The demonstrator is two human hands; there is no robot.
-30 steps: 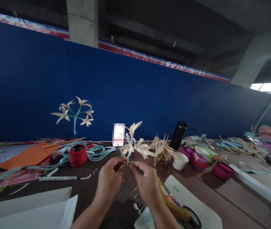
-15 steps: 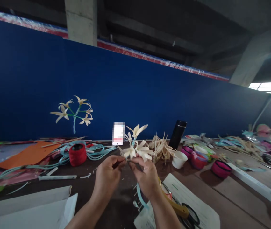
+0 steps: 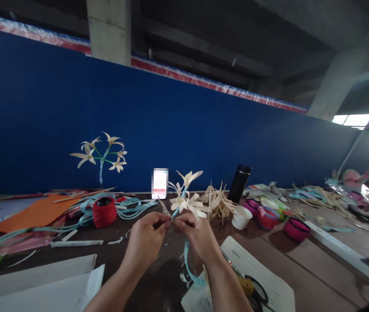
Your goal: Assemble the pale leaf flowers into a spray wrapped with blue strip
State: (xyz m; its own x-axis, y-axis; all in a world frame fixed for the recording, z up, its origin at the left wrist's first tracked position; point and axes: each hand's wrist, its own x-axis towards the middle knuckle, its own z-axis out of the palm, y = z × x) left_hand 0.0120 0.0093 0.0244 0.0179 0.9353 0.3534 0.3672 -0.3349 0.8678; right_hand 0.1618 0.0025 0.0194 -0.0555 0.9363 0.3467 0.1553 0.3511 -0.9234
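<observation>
My left hand (image 3: 150,236) and my right hand (image 3: 196,237) meet low in the middle, thumbs and fingertips pinched round the stem of a cream artificial flower spray (image 3: 196,204). Its blue-wrapped stem leans up to the right, with one bloom at the top and others clustered lower. From beneath my right hand a light blue strip (image 3: 188,262) curves down towards the table. The stem's lower end is hidden by my fingers. A similar flower spray (image 3: 101,167) stands upright at the back left against the blue panel.
Behind my hands are a lit phone (image 3: 160,184), dry husks (image 3: 218,203), a black bottle (image 3: 239,184) and a white cup (image 3: 242,217). Black-handled scissors (image 3: 258,289) lie by my right forearm on printed paper (image 3: 277,286). A red roll (image 3: 104,215) and orange sheet (image 3: 31,212) sit left.
The flower spray has turned and tilted slightly in my fingers, so more of the blue stem shows. Both hands keep their pinch. The view has shifted slightly.
</observation>
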